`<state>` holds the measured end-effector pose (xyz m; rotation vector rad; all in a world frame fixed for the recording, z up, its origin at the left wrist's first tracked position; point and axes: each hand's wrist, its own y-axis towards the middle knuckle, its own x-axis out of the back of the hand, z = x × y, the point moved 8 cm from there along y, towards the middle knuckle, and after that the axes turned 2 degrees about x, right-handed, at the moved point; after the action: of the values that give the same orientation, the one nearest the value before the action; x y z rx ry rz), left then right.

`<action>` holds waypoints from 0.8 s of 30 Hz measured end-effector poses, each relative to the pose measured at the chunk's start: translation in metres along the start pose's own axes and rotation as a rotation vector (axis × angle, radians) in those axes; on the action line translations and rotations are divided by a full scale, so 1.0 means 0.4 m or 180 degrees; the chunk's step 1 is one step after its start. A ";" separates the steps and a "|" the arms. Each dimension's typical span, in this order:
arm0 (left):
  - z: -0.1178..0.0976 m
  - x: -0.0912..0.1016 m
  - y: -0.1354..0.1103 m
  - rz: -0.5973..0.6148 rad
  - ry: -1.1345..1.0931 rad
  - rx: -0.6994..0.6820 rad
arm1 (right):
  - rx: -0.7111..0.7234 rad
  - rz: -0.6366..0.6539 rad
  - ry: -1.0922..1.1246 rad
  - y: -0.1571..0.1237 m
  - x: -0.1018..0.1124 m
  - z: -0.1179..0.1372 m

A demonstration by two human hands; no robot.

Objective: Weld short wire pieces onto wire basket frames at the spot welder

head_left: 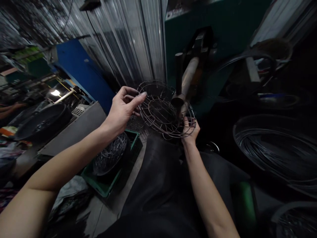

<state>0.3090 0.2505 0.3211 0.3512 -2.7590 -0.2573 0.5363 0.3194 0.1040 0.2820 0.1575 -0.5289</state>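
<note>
From the head camera: a dim workshop with a corrugated metal wall [128, 43], a blue panel [81, 72] and a grey surface [74, 132] at left. A round wire grille [158, 114] is held against the rod [187, 78] of a green machine [218, 19]. The left hand [122, 109] pinches its upper-left rim and the right hand [190, 130] curls around its lower-right rim. A green crate [105, 188] sits below. The coils [274, 145] at right are lost in shadow.

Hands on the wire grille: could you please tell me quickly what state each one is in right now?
Left hand: fingertips pinching the upper-left rim of the wire grille.
Right hand: closed on its lower-right rim.
</note>
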 end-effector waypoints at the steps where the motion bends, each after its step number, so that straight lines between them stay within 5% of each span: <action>1: 0.006 0.004 -0.006 -0.0006 -0.0024 0.0017 | 0.0047 0.0037 -0.0010 -0.002 0.003 0.008; 12: 0.147 0.069 -0.073 -0.0095 -0.0359 0.0515 | 0.0232 0.0370 -0.0616 0.006 0.030 0.040; 24: 0.202 0.078 -0.061 -0.0118 -0.0617 0.0670 | 0.0487 0.0372 -0.0818 0.005 0.024 0.064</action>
<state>0.2567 0.2296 0.2508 0.4533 -2.9813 -0.0088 0.5476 0.3087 0.1266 0.3670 -0.1489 -0.4574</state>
